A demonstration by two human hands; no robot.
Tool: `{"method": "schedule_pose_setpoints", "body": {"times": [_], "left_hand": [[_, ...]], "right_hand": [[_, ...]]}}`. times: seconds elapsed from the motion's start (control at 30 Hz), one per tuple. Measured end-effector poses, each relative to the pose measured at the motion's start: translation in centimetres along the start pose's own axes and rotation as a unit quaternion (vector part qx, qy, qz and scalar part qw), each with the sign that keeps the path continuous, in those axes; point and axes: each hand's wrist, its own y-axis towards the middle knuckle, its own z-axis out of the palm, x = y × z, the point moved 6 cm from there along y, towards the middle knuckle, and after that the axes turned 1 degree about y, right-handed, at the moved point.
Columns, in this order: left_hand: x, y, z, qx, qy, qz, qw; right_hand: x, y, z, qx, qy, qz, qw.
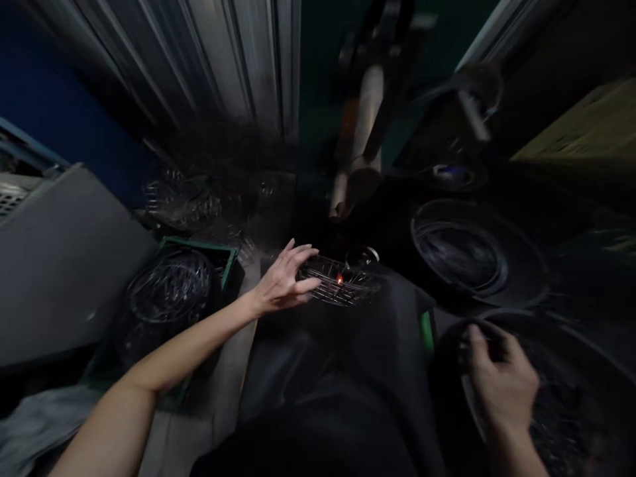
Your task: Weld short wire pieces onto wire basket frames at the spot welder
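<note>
My left hand (285, 278) is at the left edge of a round wire grille (342, 288), its fingers above the rim and its thumb lower down, with the edge between them. A small orange glow shows on the grille's wires. Just behind it stands a small metal ring (362, 256). Off to the right, my right hand (504, 377) is over a dark tub (470, 404) of small dark pieces too dim to name. Its fingers are curled towards the thumb; what they hold, if anything, is hidden.
Above the grille hang a machine's pale cylindrical arms (370, 112). A green crate (199, 242) with round wire grilles (169, 285) stands at the left, beside a grey panel (64, 265). Behind the right hand is a round container (462, 252) with coiled, shiny contents.
</note>
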Motion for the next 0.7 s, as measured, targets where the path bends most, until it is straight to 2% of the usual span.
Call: {"method": "schedule_pose_setpoints", "body": {"times": [0.03, 0.1, 0.2, 0.27, 0.33, 0.4, 0.47, 0.53, 0.6, 0.63, 0.67, 0.7], "left_hand": [[-0.2, -1.6, -1.0, 0.006, -0.011, -0.015, 1.0], [0.0, -4.6, -2.9, 0.024, -0.019, -0.067, 0.997], [0.6, -9.0, -4.9, 0.049, 0.014, -0.118, 0.992], [0.5, -11.8, -5.7, 0.039, 0.048, -0.105, 0.993], [-0.1, -14.3, -6.1, 0.001, 0.079, -0.061, 0.995], [-0.7, -16.6, -6.1, -0.039, 0.111, -0.014, 0.993], [-0.6, -18.7, -5.5, -0.041, 0.143, -0.023, 0.989], [0.0, -20.5, -5.1, -0.013, 0.139, -0.089, 0.986], [0.6, -22.0, -5.5, -0.017, 0.092, -0.196, 0.976], [1.0, -22.6, -6.1, -0.047, 0.062, -0.269, 0.96], [1.4, -23.3, -6.8, -0.088, 0.027, -0.352, 0.931], [1.7, -24.0, -7.4, -0.13, -0.013, -0.445, 0.886]], "right_hand": [[0.1, 0.0, 0.3, 0.016, 0.004, 0.001, 1.0], [1.2, -0.1, 2.4, 0.07, 0.029, -0.015, 0.997], [3.7, -0.3, 8.3, 0.195, 0.059, -0.037, 0.978], [5.5, -0.9, 12.7, 0.275, 0.064, -0.053, 0.958], [7.3, -1.7, 16.5, 0.339, 0.052, -0.076, 0.936], [8.7, -2.9, 19.8, 0.412, 0.024, -0.094, 0.906], [9.5, -4.2, 22.2, 0.481, -0.001, -0.09, 0.872], [9.4, -5.3, 23.4, 0.52, -0.006, -0.06, 0.852], [9.1, -6.1, 23.6, 0.523, 0.025, -0.012, 0.852], [9.0, -6.4, 23.5, 0.519, 0.051, 0.018, 0.853], [8.9, -6.6, 23.4, 0.515, 0.081, 0.043, 0.852], [8.9, -6.9, 23.2, 0.512, 0.111, 0.073, 0.849]]}}
